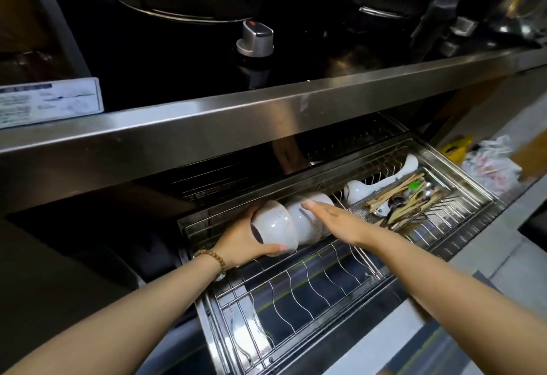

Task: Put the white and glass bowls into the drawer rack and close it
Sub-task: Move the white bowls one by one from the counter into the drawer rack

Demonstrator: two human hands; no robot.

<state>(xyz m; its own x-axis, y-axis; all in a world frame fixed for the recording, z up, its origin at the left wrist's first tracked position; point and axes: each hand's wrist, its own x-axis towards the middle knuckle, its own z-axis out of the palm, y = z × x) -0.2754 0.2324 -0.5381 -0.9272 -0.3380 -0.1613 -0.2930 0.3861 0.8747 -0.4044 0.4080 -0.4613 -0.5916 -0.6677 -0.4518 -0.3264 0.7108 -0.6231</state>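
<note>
The steel drawer rack [310, 291] is pulled out below the counter edge. Several white bowls lie on their sides in a row at its back left. My left hand [239, 238] grips the nearest white bowl [275, 226], thumb under its rim, base pointing left. A second white bowl [305, 223] leans against it. My right hand [334, 217] is flat with fingers together, hovering over that second bowl, holding nothing. I see no glass bowl.
A mesh cutlery tray [405, 200] with chopsticks and spoons fills the rack's right back, with white ladles [364, 188] beside it. The steel counter edge [266, 117] overhangs the drawer. A stove knob [255, 37] and pots sit above. Plastic bags [491, 167] lie at right.
</note>
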